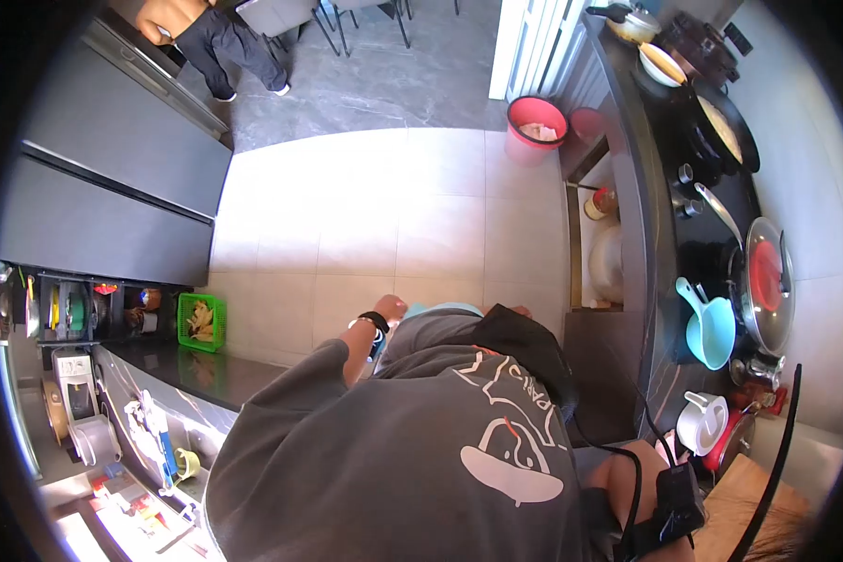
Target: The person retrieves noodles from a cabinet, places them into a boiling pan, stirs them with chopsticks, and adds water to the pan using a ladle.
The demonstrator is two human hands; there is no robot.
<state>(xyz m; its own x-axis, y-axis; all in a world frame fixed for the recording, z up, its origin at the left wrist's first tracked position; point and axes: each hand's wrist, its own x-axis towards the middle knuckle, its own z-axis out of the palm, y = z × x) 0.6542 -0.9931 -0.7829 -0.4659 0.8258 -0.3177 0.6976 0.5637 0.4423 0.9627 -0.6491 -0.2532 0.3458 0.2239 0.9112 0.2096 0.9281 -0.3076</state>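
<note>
While the left hand (391,305) hangs low from a bare forearm, black band (375,319) at its wrist, foreshortening hides whether its fingers are curled or spread. Beside it, a pale-blue edge (440,306) peeps past the grey printed T-shirt (375,450), mostly hidden. Toward three o'clock, black cloth (525,347) covers all but a sliver of skin; I cannot tell the right hand's state. A black cabled device (679,501) lies toward four, a green basket (220,326) near nine.

Glare bleaches the floor tiles (347,211) — straight lines curve (fisheye-style) toward blackened corners.
</note>
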